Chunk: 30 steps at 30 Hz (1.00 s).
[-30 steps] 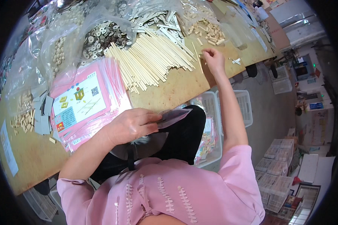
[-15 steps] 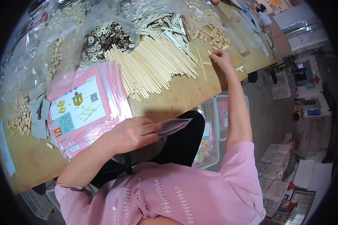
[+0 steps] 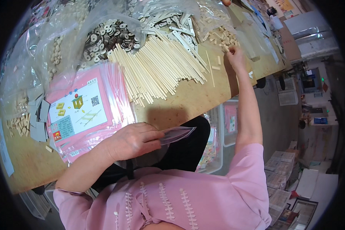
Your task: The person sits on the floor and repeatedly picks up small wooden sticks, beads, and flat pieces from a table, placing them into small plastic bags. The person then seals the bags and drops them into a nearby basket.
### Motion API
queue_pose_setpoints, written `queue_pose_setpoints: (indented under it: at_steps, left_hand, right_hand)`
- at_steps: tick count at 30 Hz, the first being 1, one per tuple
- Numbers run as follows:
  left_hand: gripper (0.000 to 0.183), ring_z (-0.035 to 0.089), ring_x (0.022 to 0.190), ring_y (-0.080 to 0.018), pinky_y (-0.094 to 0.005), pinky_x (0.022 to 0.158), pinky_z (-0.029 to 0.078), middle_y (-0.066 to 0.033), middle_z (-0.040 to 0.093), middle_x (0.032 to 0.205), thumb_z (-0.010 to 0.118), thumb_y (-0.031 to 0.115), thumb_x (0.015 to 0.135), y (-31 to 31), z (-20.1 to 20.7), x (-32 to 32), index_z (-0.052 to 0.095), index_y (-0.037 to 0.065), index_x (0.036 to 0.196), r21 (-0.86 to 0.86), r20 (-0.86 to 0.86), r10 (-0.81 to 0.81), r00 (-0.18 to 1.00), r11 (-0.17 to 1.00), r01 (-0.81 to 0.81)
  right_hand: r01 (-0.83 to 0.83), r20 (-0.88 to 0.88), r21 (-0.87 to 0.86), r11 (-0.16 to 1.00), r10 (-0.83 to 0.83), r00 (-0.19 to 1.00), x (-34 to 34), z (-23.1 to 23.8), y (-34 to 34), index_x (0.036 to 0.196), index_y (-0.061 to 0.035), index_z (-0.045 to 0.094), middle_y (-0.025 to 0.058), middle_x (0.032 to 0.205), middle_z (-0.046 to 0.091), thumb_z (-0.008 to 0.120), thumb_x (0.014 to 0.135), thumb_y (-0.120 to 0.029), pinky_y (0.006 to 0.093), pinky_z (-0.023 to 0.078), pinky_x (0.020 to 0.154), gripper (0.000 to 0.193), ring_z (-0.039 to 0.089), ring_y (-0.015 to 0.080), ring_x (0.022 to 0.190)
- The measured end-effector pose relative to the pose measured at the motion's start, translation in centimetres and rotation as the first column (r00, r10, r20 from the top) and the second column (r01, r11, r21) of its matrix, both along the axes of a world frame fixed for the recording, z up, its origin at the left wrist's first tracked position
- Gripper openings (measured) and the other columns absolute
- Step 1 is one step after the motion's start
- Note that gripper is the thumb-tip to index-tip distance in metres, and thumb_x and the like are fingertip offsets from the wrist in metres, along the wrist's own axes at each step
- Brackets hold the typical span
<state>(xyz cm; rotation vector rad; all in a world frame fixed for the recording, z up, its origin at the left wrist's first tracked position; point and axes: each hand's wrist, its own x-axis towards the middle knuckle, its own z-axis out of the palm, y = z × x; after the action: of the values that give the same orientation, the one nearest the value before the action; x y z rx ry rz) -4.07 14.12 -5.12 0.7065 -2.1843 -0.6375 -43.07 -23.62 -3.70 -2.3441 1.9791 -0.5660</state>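
My left hand (image 3: 136,142) is closed on the edge of a clear plastic bag (image 3: 179,135), held over my lap in front of the table edge. At the far right of the table, my right hand (image 3: 237,60) has its fingers pinched on a small wooden block at the near edge of a heap of wooden blocks (image 3: 223,36). The fingers partly cover that block. Just left of this hand, two loose wooden blocks (image 3: 216,68) and a single thin wooden stick (image 3: 210,69) lie on the table.
A wide pile of wooden sticks (image 3: 161,67) fills the middle. Behind it are round discs (image 3: 107,36) and flat strips with holes (image 3: 176,27). Pink printed sheets in plastic bags (image 3: 82,111) lie left, beside grey cards (image 3: 38,119). Plastic bins (image 3: 214,153) stand below the table edge.
My right hand has moved slightly right to the block heap. The block it pinched before now lies on the table near another one. My left hand still holds the bag.
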Motion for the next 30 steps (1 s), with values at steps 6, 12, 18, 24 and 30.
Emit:
queue_pose_setpoints:
  at_steps: [6, 12, 18, 24, 30]
  left_hand:
    - [0.029, 0.071, 0.095, -0.035, -0.0429, 0.083, 0.06, -0.0166, 0.073, 0.104, 0.077, 0.014, 0.087, -0.2, -0.1, 0.1, 0.073, -0.004, 0.11, 0.019, -0.023, -0.016, 1.0, 1.0, 0.016]
    - [0.024, 0.071, 0.097, -0.0342, -0.0427, 0.082, 0.06, -0.0155, 0.074, 0.105, 0.077, 0.013, 0.086, -0.2, 0.1, 0.1, 0.074, -0.002, 0.105, 0.035, -0.02, -0.016, 1.0, 0.999, 0.017]
    - [0.016, 0.072, 0.098, -0.033, -0.0415, 0.082, 0.061, -0.0137, 0.074, 0.111, 0.076, 0.013, 0.082, -0.3, 0.4, 0.0, 0.073, 0.001, 0.092, -0.046, 0.034, -0.043, 0.998, 0.998, 0.044]
    - [0.015, 0.072, 0.1, -0.0335, -0.0415, 0.081, 0.061, -0.0146, 0.074, 0.113, 0.076, 0.011, 0.079, -0.5, 0.4, 0.1, 0.071, 0.002, 0.09, -0.089, 0.068, -0.047, 0.997, 0.995, 0.053]
    - [0.018, 0.071, 0.101, -0.0357, -0.0423, 0.081, 0.061, -0.0154, 0.074, 0.112, 0.077, 0.005, 0.074, -0.5, 0.5, 0.1, 0.07, 0.002, 0.09, -0.088, -0.003, -0.065, 0.998, 0.994, 0.064]
  right_hand:
    - [-0.052, -0.167, -0.156, 0.986, 0.026, 0.986, 0.7, 0.8, -1.2, 0.107, -0.0066, 0.078, 0.0184, 0.099, 0.076, 0.074, 0.087, -0.024, 0.0455, 0.057, 0.085, 0.027, 0.073, 0.0342, 0.096]
    - [-0.009, -0.214, -0.071, 0.997, -0.007, 0.977, 0.7, 1.9, -0.9, 0.102, -0.0078, 0.077, 0.0182, 0.102, 0.076, 0.075, 0.086, -0.029, 0.047, 0.056, 0.084, 0.026, 0.072, 0.0373, 0.098]
    - [-0.059, 0.277, 0.305, 0.95, -0.029, 0.96, 0.0, -0.4, 2.8, 0.078, -0.0023, 0.075, 0.0125, 0.072, 0.074, 0.081, 0.075, -0.035, 0.0372, 0.056, 0.066, 0.033, 0.073, 0.0225, 0.067]
    - [0.021, 0.069, 0.385, 0.923, -0.052, 0.996, 2.1, 0.6, 3.6, 0.085, -0.0022, 0.077, 0.0112, 0.072, 0.075, 0.078, 0.079, -0.033, 0.0366, 0.056, 0.066, 0.032, 0.072, 0.0208, 0.065]
    - [-0.241, 0.046, 0.214, 0.947, 0.237, 0.97, 1.4, 2.2, 6.7, 0.095, 0.0005, 0.075, 0.0155, 0.083, 0.074, 0.077, 0.086, -0.027, 0.0391, 0.053, 0.07, 0.029, 0.071, 0.0241, 0.075]
